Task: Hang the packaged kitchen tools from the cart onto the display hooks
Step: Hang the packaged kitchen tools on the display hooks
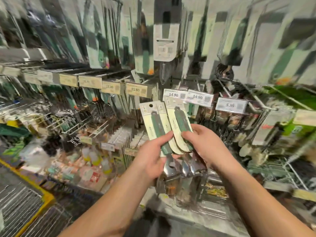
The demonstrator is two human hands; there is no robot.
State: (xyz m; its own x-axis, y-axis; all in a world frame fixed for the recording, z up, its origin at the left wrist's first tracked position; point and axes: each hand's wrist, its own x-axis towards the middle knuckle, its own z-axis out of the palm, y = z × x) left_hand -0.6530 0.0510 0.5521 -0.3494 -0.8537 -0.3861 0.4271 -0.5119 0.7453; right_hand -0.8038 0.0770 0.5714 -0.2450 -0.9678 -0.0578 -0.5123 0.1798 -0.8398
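Observation:
I hold a fanned bunch of packaged kitchen tools (164,124) in front of the display: cream cards with green handles and steel heads hanging below. My left hand (152,156) grips the left pack by its green handle, thumb on top. My right hand (203,144) grips the right packs at their lower edge. The card tops reach up to the price tags (186,96) reading 14.90. Bare display hooks (256,98) stick out to the right of the tags. The picture is heavily blurred.
Rows of hanging packaged utensils (164,36) fill the wall above. Wire hooks and baskets with goods (71,120) line the left. A yellow-edged wire cart (25,202) sits at the lower left. More wire racks (290,173) stand at the right.

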